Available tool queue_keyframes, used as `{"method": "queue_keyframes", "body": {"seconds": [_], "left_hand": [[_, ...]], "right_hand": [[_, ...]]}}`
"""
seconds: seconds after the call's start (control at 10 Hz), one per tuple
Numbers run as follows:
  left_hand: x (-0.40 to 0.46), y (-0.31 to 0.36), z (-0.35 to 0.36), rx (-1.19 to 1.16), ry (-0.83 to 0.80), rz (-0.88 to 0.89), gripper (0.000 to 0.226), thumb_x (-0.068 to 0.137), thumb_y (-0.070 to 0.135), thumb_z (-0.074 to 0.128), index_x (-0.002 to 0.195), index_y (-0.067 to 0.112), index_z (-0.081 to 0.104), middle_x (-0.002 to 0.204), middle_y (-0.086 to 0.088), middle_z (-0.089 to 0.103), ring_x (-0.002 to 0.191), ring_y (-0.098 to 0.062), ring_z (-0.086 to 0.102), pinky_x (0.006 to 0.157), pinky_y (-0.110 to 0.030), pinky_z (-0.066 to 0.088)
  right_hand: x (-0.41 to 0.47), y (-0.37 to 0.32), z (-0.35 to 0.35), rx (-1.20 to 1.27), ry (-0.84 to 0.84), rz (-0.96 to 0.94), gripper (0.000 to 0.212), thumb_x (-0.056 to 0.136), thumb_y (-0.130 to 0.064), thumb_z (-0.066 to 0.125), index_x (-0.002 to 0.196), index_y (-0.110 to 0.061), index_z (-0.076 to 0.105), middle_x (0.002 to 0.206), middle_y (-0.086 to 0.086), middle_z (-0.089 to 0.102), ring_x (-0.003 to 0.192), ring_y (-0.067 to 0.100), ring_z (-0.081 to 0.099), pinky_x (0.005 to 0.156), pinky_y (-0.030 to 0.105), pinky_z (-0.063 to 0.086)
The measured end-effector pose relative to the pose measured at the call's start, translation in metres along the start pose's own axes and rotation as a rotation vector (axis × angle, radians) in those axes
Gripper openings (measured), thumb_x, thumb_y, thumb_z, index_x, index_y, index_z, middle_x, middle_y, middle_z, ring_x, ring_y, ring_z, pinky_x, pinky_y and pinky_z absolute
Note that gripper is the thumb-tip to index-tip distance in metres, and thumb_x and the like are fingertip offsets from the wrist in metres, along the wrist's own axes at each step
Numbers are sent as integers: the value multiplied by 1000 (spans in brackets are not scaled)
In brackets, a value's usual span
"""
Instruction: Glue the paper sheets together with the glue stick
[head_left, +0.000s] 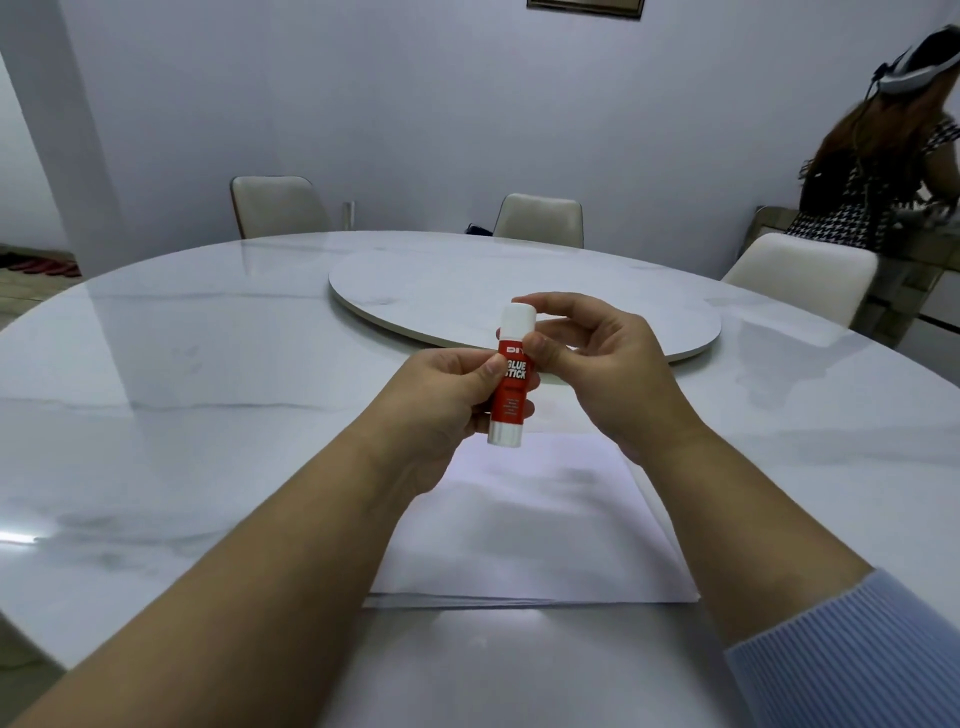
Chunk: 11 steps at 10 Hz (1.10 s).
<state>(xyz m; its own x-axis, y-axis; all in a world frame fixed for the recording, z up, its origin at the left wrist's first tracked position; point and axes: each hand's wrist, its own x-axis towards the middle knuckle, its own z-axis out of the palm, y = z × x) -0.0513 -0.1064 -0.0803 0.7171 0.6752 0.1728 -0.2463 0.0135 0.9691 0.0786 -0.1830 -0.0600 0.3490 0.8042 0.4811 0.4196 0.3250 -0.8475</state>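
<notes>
Above the bench (208, 415): left hand (441, 395) grips glue stick (511, 379) — right hand (597, 364) pinches its cap (still on).
Next: pull cap — paper sheets (530, 535) unglued.

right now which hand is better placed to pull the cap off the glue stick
Right hand: its fingertips are already at the white cap, while the left hand grips the red body of the glue stick, steadying it.

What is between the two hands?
The glue stick, upright with its white cap on. The left hand grips its red body and the right hand touches near the cap, in the head view.
</notes>
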Motion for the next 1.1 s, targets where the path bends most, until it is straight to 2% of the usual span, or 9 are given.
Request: {"method": "queue_keyframes", "body": {"seconds": [0.2, 0.3, 0.4, 0.5, 0.6, 0.8, 0.9, 1.0, 1.1], "left_hand": [[1, -4, -3, 109, 32, 11, 22, 95, 11, 47, 86, 13, 66, 72, 2, 73, 64, -14, 69, 65, -24, 56], [1, -4, -2, 237, 37, 39, 20, 96, 10, 47, 93, 16, 66, 87, -3, 71, 78, -17, 69, 76, -27, 56], [7, -2, 1, 342, 101, 54, 15, 92, 9, 54, 103, 14, 64, 100, -8, 70, 97, -24, 68, 88, -34, 55], [22, 1, 0, 494, 184, 71, 10, 89, 10, 59, 95, 18, 61, 91, 0, 65, 100, -27, 65, 92, -42, 53], [36, 0, 0, 557, 187, 28, 9, 88, 7, 59, 93, 15, 59, 86, 2, 59, 102, -31, 63, 93, -46, 52], [51, -15, -8, 696, 179, -44, 15, 90, 5, 54, 102, 9, 61, 94, -6, 58, 104, -32, 61, 94, -47, 50], [52, -17, -11, 670, 166, -61, 18, 92, 2, 51, 106, 7, 60, 96, -6, 55, 109, -33, 58, 95, -46, 50], [53, -18, -14, 662, 143, -73, 16, 92, 2, 51, 103, 10, 60, 96, -6, 56, 109, -32, 58, 97, -44, 49], [50, -17, -16, 793, 132, -53, 24, 90, 5, 54, 113, 9, 61, 100, -3, 61, 102, -25, 58, 98, -35, 45]], "right_hand": [[0, 7, 2, -57, 3, -21, 28, 84, -5, 68, 95, -31, 68, 85, 3, 74, 84, 16, 68, 95, 47, 52], [-3, 12, 1, -109, 1, -61, 33, 87, -5, 63, 106, -33, 67, 87, -1, 72, 87, 10, 66, 92, 35, 53], [-3, 14, -9, -195, 72, -98, 44, 89, -13, 64, 123, -40, 55, 100, -12, 69, 88, 0, 63, 78, 13, 48], [-1, 22, -20, -190, 143, -45, 50, 89, -22, 64, 134, -36, 48, 98, -9, 69, 80, 13, 61, 73, 12, 46], [1, 29, -25, -159, 155, -14, 46, 90, -23, 62, 134, -31, 50, 94, 2, 69, 86, 29, 62, 82, 24, 51], [2, 31, -25, -128, 149, -12, 41, 90, -24, 62, 129, -29, 53, 93, 15, 68, 92, 32, 62, 91, 44, 52], [3, 33, -26, -138, 150, 0, 39, 90, -25, 63, 127, -28, 53, 89, 14, 68, 90, 27, 64, 91, 42, 52], [3, 34, -26, -167, 137, 12, 39, 90, -24, 63, 128, -25, 54, 90, 18, 67, 80, 18, 61, 87, 31, 50], [2, 32, -25, -176, 145, 14, 39, 89, -22, 63, 127, -23, 54, 88, 19, 68, 74, 13, 59, 81, 26, 48]]}}
